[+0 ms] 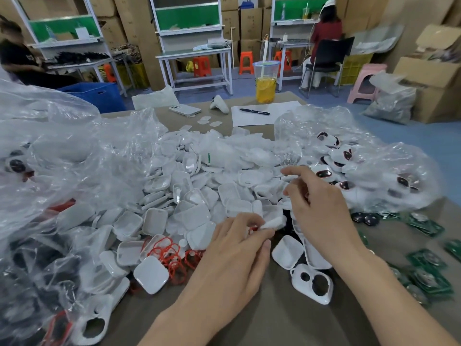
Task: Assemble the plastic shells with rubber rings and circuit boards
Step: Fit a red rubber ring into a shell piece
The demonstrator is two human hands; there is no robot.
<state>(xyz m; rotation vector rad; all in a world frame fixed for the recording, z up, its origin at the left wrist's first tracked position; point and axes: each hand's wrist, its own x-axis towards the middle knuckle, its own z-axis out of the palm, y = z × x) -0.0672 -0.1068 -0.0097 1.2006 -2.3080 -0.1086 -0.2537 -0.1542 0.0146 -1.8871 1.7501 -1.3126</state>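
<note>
Left hand (237, 248): fingers curled, pinching a small white piece (275, 223); right hand (321, 211): just right of it, fingers loosely bent over the heap, and whether it holds anything cannot be told. White shells (189, 208): heaped beyond and left of the hands, with red rubber rings (172, 253) at the near edge and green circuit boards (429, 275) near right. Far side of the table (249, 320): drink cup (266, 81), pen (254, 111).

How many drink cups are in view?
2: a yellow drink cup at the table's far edge, a second cup on the back-right workbench shelf; more may be hidden.
</note>
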